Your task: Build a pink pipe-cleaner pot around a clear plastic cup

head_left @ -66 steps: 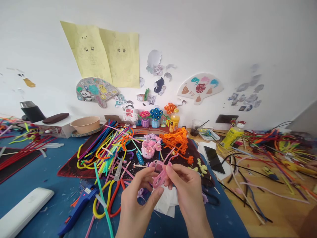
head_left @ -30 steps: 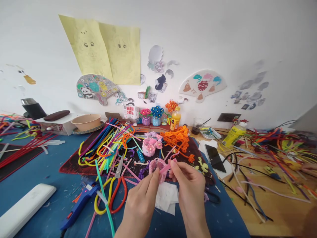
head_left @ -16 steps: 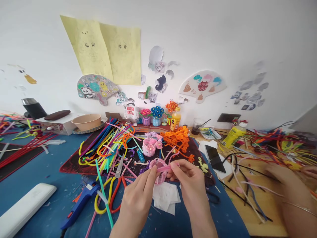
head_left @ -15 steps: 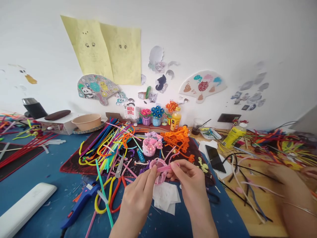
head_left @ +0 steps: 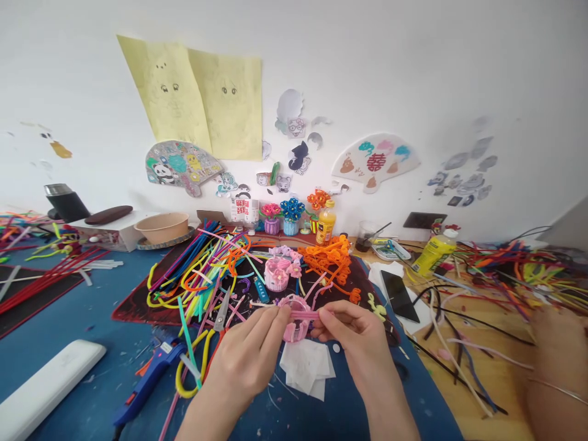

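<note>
Between my two hands stretches a short pink pipe cleaner piece [head_left: 304, 315], which looks folded or doubled. My left hand [head_left: 252, 349] pinches its left end, and my right hand [head_left: 353, 337] pinches the right end between thumb and forefinger. Right behind it is a pink pipe cleaner basket [head_left: 296, 331], partly covered by the strip and my fingers; whether my hands touch it I cannot tell. White tissue [head_left: 307, 367] lies below on the blue mat. Farther back sits a finished-looking pink basket with small flowers [head_left: 277, 274].
Scissors [head_left: 222, 311] and a blue glue gun [head_left: 149, 380] lie left of my hands. Bundled pipe cleaners [head_left: 197, 269] and orange curled pieces [head_left: 326, 260] cover the dark mat. A phone [head_left: 399, 295] rests at right, near a co-worker's blurred arm [head_left: 558, 367].
My hands have drawn slightly apart, and the pink piece now lies level between them. My left forearm has shifted left, covering more of the scissors' handles. The co-worker's arm has moved.
</note>
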`<state>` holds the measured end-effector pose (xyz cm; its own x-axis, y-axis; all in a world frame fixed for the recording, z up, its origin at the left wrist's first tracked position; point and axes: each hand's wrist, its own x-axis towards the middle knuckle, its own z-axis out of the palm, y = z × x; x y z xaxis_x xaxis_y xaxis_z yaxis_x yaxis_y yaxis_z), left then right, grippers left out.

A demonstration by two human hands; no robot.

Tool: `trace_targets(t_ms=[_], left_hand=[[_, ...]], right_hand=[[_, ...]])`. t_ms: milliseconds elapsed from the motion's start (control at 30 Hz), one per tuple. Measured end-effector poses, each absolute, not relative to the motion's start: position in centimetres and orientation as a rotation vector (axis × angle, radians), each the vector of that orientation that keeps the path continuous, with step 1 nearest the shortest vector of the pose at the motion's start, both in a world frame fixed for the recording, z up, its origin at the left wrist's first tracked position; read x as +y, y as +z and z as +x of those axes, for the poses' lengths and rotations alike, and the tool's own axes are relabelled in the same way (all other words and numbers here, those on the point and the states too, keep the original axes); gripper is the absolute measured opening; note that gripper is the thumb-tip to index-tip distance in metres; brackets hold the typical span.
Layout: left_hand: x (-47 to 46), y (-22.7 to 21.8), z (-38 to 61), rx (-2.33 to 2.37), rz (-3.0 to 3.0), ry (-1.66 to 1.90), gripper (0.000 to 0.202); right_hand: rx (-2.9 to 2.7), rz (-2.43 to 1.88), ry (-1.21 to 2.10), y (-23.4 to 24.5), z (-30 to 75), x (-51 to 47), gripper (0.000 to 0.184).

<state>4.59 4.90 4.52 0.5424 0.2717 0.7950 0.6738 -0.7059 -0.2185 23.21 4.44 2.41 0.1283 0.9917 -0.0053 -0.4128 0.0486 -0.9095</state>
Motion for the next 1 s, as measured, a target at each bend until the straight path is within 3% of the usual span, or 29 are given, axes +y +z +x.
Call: trace_targets(t_ms=[300, 567, 1000], left_hand=[[5.5, 5.4, 3.6, -0.549, -2.362, -0.884, 0.038], [5.5, 4.5, 4.0, -1.18, -2.537, -1.51, 0.016], [5.5, 4.9, 4.0, -1.347, -2.748, -1.513, 0.012]], right_hand=[[-1.427, -0.987, 1.391, 3.8, 24.3, 5.7, 0.033], [-1.45, -1.058, 1.191, 4.0, 23.6, 5.3, 0.031], [-1.765, -1.158, 0.993, 4.6, 23.7, 4.8, 0.031]])
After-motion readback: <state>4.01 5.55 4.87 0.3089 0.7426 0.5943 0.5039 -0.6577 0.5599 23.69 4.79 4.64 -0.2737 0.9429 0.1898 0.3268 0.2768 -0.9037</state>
